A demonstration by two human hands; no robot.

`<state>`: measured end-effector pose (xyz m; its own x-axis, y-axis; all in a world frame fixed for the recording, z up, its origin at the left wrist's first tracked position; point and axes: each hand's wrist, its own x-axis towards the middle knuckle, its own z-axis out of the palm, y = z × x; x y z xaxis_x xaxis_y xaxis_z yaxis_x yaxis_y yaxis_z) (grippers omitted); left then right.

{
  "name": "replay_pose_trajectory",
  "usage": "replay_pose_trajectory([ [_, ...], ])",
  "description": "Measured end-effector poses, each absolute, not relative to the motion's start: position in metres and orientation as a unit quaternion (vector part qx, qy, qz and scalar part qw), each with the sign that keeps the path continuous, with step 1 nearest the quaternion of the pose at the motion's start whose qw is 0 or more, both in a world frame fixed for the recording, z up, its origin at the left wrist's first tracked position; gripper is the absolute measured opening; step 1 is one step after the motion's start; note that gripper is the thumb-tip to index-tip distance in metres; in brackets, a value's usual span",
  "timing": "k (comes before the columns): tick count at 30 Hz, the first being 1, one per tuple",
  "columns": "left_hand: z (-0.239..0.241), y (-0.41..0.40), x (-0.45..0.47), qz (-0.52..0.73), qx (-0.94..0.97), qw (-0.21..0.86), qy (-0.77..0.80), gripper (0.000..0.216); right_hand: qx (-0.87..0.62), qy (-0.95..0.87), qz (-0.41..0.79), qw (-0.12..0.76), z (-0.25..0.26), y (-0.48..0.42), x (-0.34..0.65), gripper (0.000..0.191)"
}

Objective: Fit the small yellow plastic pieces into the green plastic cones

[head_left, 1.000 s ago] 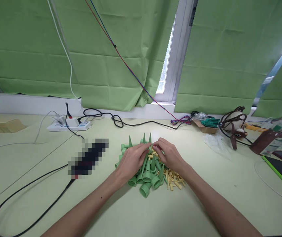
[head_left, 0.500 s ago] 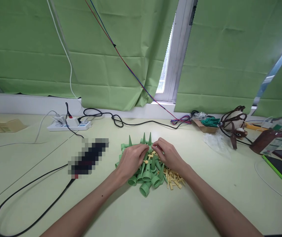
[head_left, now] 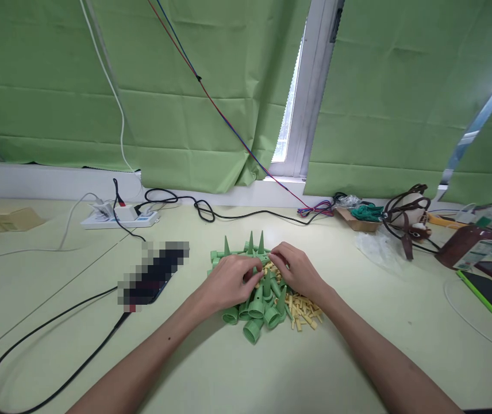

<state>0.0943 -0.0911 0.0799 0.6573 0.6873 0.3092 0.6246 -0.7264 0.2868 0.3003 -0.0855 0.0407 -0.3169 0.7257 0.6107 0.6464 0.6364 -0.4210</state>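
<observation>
A heap of green plastic cones with hollow round bases lies on the table, several of them standing point up at the back. Small yellow plastic pegs are piled along its right side and among the cones. My left hand is over the left of the heap, thumb and index finger pinched together; what is between them is too small to make out. Across from it, my right hand reaches in from the right with fingers curled by the upright cones. Its fingertips are partly hidden, and whatever they hold cannot be made out.
A blurred dark device with a black cable lies left of the heap. Behind it is a white power strip. To the right are a plastic bag, a brown bottle and a green-edged phone.
My left hand has drawn slightly down, away from my right fingertips, with its thumb now lower. My right hand has shifted slightly right, and a gap shows between the hands.
</observation>
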Motion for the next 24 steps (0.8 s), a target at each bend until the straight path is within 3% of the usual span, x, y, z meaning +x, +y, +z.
replay_pose_trajectory([
  [9, 0.0786, -0.0904, 0.0951, 0.223, 0.897, 0.136, 0.358, 0.014, -0.413, -0.811, 0.050, 0.411, 0.0400, -0.0863, 0.3001, 0.016],
  [24, 0.0698, -0.0899, 0.1029, 0.428, 0.775, 0.214, 0.412, 0.019, -0.365, -0.827, 0.091, 0.417, 0.0434, -0.0900, 0.2975, 0.021],
])
